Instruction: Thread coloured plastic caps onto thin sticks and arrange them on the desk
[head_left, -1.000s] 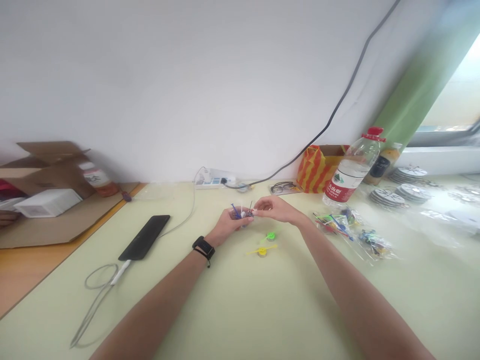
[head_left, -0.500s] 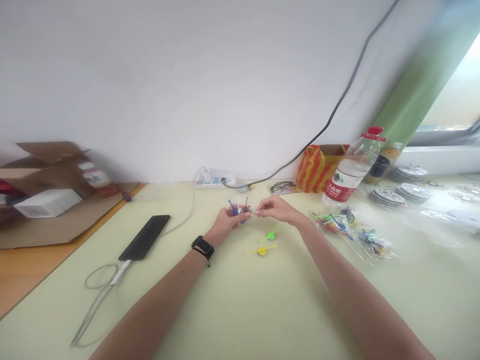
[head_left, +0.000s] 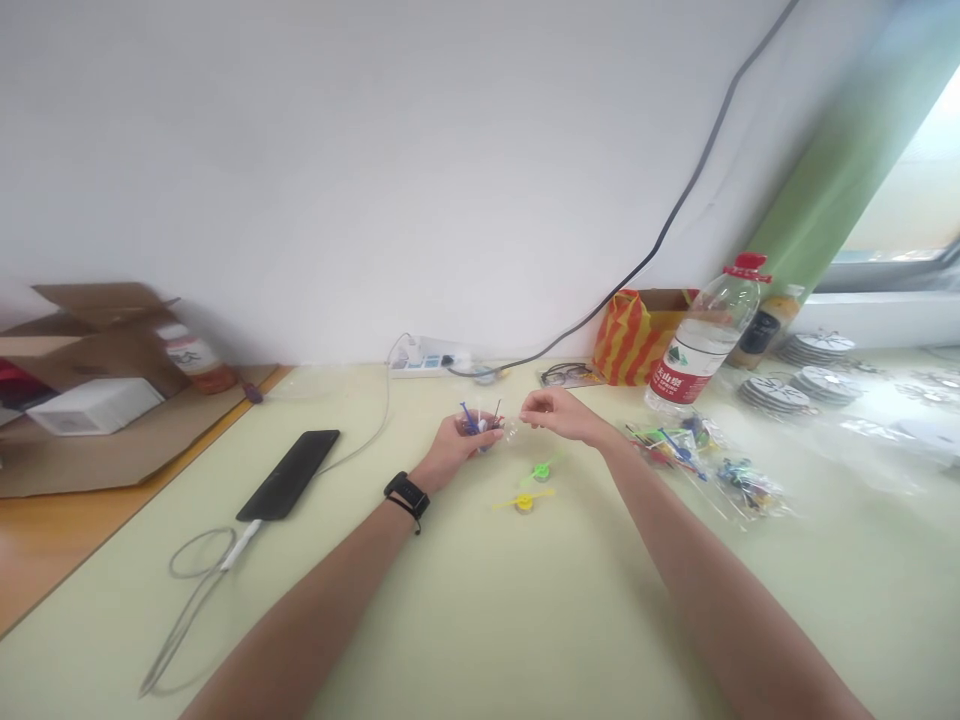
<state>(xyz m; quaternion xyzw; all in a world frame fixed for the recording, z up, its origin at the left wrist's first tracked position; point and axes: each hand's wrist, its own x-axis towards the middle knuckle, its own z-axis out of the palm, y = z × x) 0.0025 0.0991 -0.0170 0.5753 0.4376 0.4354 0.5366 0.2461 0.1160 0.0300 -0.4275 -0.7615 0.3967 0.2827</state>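
The person's left hand holds a small bundle of coloured parts above the pale green table, in the middle of the view and on the near side of the white power strip. The bundle looks loose and spiky: a bright blue piece leans out at its left, a white one sits in the middle, a thin dark stick pokes up at the right, and a touch of red shows low beside it. The parts are too small and blurred for their exact shapes to be told. The left thumb presses across the near side, pinching the bundle against fingers mostly hidden behind it. Clear film glints at the bundle's right edge, see-through and creased, its outline hard to follow. The right hand is just beside it, thumb and forefinger pressed together and seemingly pinching the edge of that film, the other fingers curled in. On the table below the hands lie two bright plastic pieces, apart from each other: a green piece and, nearer the person, a yellow piece, each with a round middle and slim arms reaching out to the sides. Well to the right, clear bags of mixed coloured parts lie near a large red-capped bottle.
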